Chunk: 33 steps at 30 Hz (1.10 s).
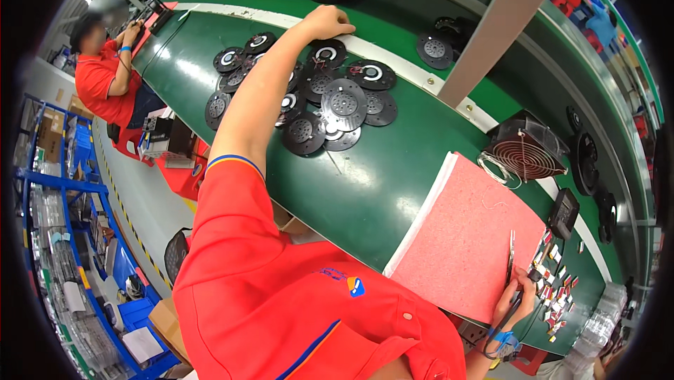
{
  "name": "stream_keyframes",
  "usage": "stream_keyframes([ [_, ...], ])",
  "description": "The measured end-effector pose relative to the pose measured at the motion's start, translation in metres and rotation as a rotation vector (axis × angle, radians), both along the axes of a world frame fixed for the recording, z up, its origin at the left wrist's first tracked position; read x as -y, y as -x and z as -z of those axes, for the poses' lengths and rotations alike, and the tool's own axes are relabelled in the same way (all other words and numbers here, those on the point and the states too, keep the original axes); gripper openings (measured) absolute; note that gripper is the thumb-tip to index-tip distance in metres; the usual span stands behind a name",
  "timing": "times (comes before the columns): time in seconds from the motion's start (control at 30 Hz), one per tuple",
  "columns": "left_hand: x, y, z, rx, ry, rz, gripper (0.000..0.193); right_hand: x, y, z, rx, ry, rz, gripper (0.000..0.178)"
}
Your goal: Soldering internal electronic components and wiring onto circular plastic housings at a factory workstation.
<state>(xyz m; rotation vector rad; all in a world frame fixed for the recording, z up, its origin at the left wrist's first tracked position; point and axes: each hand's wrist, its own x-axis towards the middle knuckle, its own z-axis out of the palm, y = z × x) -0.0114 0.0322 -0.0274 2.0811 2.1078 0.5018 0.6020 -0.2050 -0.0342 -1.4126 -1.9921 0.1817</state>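
Note:
My left hand (326, 23) reaches far over the bench to the white strip along its far edge. Its fingers are curled, and whatever they may hold is hidden. Below it lies a loose pile of round black speaker-like discs (344, 101), some with perforated centres, others with white rings and thin red wires. At the lower right my right hand (517, 300) is closed round a slim metal tool (512, 254) that looks like tweezers. A black cable runs down by the wrist. This hand hovers by the right edge of a pink mat (463, 240).
Small white and red parts (558, 296) lie scattered right of the mat. A fan with a wire guard (523, 152) stands behind it, near a black box (564, 213). A grey post (502, 29) rises at the far edge. Another person (109, 78) sits at far left.

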Motion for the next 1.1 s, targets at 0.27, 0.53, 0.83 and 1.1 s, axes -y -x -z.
stream_keyframes([
  [0.27, 0.002, -0.009, -0.019, -0.01, 0.017, -0.068, 0.036, -0.003, -0.001, 0.005, -0.06, -0.069, -0.009, 0.016],
  [0.53, -0.023, -0.037, -0.01, 0.11, 0.269, -0.266, 0.022, -0.007, -0.006, 0.007, -0.007, -0.092, -0.068, 0.017],
  [0.83, 0.04, -0.068, -0.06, 0.104, -0.136, 0.209, 0.026, -0.005, -0.003, 0.002, -0.017, -0.207, -0.044, 0.017],
  [1.1, 0.147, -0.292, -0.124, 0.054, -0.377, 0.731, 0.014, -0.012, -0.008, 0.0, -0.215, -0.248, 0.038, 0.021],
])
